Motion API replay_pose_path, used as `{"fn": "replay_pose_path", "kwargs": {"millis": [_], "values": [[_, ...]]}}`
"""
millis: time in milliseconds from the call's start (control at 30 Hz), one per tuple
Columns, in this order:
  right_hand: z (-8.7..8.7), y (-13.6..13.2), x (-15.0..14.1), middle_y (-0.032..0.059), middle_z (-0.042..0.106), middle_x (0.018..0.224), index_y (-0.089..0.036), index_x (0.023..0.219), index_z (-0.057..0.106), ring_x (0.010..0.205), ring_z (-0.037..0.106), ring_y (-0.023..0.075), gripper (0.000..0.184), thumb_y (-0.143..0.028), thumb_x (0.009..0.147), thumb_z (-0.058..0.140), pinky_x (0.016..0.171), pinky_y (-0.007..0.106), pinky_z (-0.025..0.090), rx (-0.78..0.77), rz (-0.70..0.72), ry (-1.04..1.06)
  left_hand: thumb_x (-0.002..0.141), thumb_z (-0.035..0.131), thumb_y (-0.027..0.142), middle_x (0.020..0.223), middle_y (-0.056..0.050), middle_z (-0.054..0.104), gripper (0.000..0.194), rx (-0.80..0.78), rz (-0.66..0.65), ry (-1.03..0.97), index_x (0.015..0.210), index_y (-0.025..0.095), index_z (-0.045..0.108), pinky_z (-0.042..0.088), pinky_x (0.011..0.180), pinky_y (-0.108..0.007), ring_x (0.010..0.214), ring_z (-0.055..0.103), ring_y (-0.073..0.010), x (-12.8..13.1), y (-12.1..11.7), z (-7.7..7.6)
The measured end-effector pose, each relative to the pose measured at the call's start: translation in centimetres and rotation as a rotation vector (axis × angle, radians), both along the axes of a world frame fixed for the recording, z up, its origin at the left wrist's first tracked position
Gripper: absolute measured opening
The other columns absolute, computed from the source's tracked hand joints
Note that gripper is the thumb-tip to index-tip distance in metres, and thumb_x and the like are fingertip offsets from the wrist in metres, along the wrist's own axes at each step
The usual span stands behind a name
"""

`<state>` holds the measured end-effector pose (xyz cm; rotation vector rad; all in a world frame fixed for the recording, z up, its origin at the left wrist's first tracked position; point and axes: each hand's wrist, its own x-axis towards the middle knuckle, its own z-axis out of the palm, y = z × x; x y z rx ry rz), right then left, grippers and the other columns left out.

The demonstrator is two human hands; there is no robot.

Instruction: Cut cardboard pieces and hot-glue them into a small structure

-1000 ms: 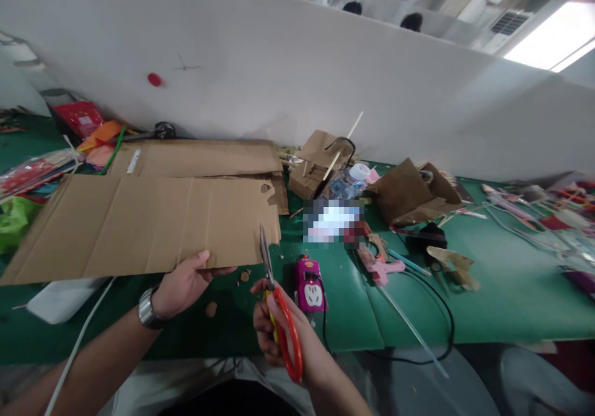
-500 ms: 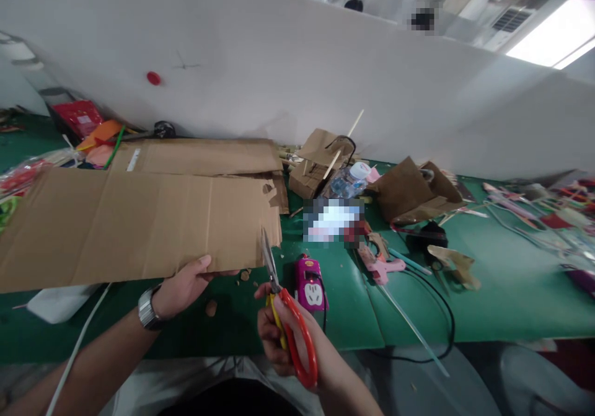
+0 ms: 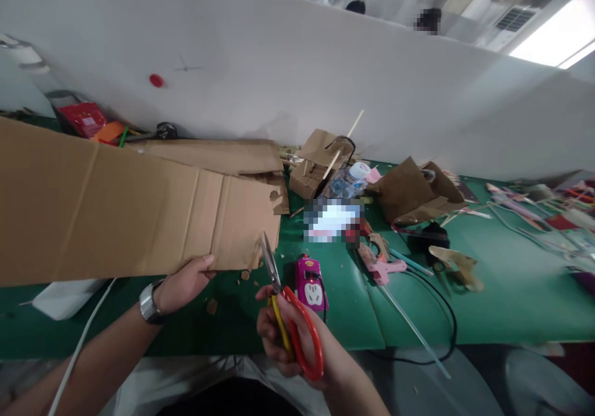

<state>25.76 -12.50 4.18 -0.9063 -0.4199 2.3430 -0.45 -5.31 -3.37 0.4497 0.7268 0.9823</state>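
My left hand (image 3: 188, 283) pinches the lower edge of a long, creased cardboard sheet (image 3: 144, 211), thumb on top and fingers underneath. The sheet is tilted, its left part raised off the table. Its right end is ragged, with a torn notch near the upper corner. In my right hand (image 3: 283, 335) is a pair of scissors (image 3: 272, 264) with one red and one yellow handle. Their blades look nearly closed and point up, beside the ragged right end of the sheet. Whether the blade tips touch the cardboard I cannot tell.
A magenta power socket (image 3: 310, 284) sits right of the scissors on the green table (image 3: 520, 298). Beyond are a pink glue gun (image 3: 379, 267), a clear plastic jar (image 3: 348, 180) and cardboard boxes (image 3: 413, 190). More cardboard (image 3: 218, 154) lies behind the sheet. A white cable crosses at left.
The left part of the cardboard sheet has risen and tilted toward me. The scissors' handles have spread slightly, while both hands stay in nearly the same place.
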Motion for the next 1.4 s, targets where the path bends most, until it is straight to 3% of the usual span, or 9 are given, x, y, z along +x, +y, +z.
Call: {"fn": "replay_pose_path", "kwargs": {"millis": [267, 467, 633, 900, 1000, 1067, 1200, 1300, 1400], "values": [[-0.7, -0.9, -0.3, -0.0028, 0.055, 0.084, -0.026, 0.124, 0.051, 0.058, 0.046, 0.0057, 0.058, -0.064, 0.088, 0.076, 0.041, 0.011, 0.022, 0.054, 0.021, -0.006, 0.088, 0.067, 0.026, 0.108, -0.014, 0.083, 0.026, 0.080, 0.004, -0.115, 0.104, 0.013, 0.084, 0.054, 0.113, -0.055, 0.121, 0.072, -0.0390, 0.7, 0.4, 1.6], [-0.7, -1.4, -0.5, -0.0031, 0.055, 0.086, -0.026, 0.126, 0.050, 0.056, 0.045, 0.0048, 0.062, -0.068, 0.087, 0.075, 0.041, 0.013, 0.022, 0.049, 0.045, 0.016, 0.089, 0.065, 0.024, 0.109, -0.015, 0.083, 0.027, 0.086, 0.032, -0.182, 0.104, 0.011, 0.083, 0.061, 0.105, -0.050, 0.104, 0.079, -0.0331, 0.5, 0.8, 1.7], [-0.3, -1.3, -1.0, -0.0047, 0.055, 0.083, -0.027, 0.121, 0.051, 0.051, 0.041, 0.0030, 0.061, -0.071, 0.086, 0.074, 0.041, 0.013, 0.021, 0.043, 0.032, 0.017, 0.090, 0.063, 0.019, 0.114, -0.013, 0.082, 0.026, 0.046, 0.052, -0.242, 0.106, 0.012, 0.082, 0.066, 0.095, -0.043, 0.105, 0.079, -0.0294, 0.5, 0.9, 2.1], [0.3, -1.5, -1.3, -0.0063, 0.055, 0.082, -0.029, 0.119, 0.051, 0.044, 0.036, 0.0015, 0.057, -0.073, 0.088, 0.070, 0.039, 0.014, 0.020, 0.039, 0.020, 0.010, 0.094, 0.057, 0.019, 0.117, -0.013, 0.081, 0.033, -0.001, 0.066, -0.204, 0.122, 0.014, 0.075, 0.067, 0.094, -0.045, 0.107, 0.078, -0.0302, 0.3, 1.1, 1.9], [0.3, -1.7, -1.0, -0.0062, 0.053, 0.080, -0.028, 0.118, 0.050, 0.046, 0.035, 0.0030, 0.057, -0.072, 0.088, 0.070, 0.041, 0.016, 0.020, 0.099, 0.034, -0.068, 0.095, 0.057, 0.017, 0.114, -0.012, 0.082, 0.039, 0.009, 0.118, -0.213, 0.132, 0.016, 0.070, 0.067, 0.093, -0.043, 0.106, 0.078, -0.0293, 0.4, 1.4, 2.1], [0.6, -1.6, -0.5, -0.0067, 0.048, 0.076, -0.025, 0.112, 0.052, 0.052, 0.034, 0.0049, 0.053, -0.067, 0.088, 0.074, 0.046, 0.018, 0.023, 0.236, 0.015, -0.222, 0.095, 0.057, 0.017, 0.116, -0.011, 0.082, 0.043, 0.013, 0.185, -0.217, 0.137, 0.018, 0.066, 0.067, 0.093, -0.044, 0.108, 0.078, -0.0293, 0.4, 1.6, 2.3], [1.3, -1.3, 0.1, -0.0049, 0.051, 0.077, -0.022, 0.105, 0.056, 0.064, 0.039, 0.0085, 0.040, -0.054, 0.092, 0.077, 0.056, 0.021, 0.032, 0.493, 0.006, -0.549, 0.094, 0.057, 0.017, 0.110, -0.010, 0.083, 0.031, -0.018, 0.209, -0.231, 0.118, 0.017, 0.077, 0.068, 0.090, -0.046, 0.104, 0.079, -0.0300, 0.1, 1.8, 2.3], [1.1, -1.4, -0.4, -0.0042, 0.059, 0.077, -0.024, 0.111, 0.052, 0.052, 0.040, 0.0061, 0.046, -0.065, 0.096, 0.066, 0.048, 0.020, 0.031, 0.422, 0.048, -0.467, 0.097, 0.055, 0.016, 0.098, -0.010, 0.085, 0.027, -0.011, 0.147, -0.250, 0.093, 0.015, 0.081, 0.068, 0.089, -0.045, 0.097, 0.081, -0.0283, -0.1, 1.7, 2.0], [0.4, -1.7, -1.1, -0.0033, 0.065, 0.075, -0.024, 0.113, 0.047, 0.042, 0.043, 0.0051, 0.055, -0.074, 0.094, 0.060, 0.039, 0.017, 0.032, 0.338, 0.094, -0.333, 0.102, 0.049, 0.019, 0.100, -0.010, 0.085, 0.036, 0.010, 0.142, -0.255, 0.090, 0.016, 0.082, 0.068, 0.087, -0.042, 0.096, 0.081, -0.0256, 0.0, 1.6, 2.0]]}}
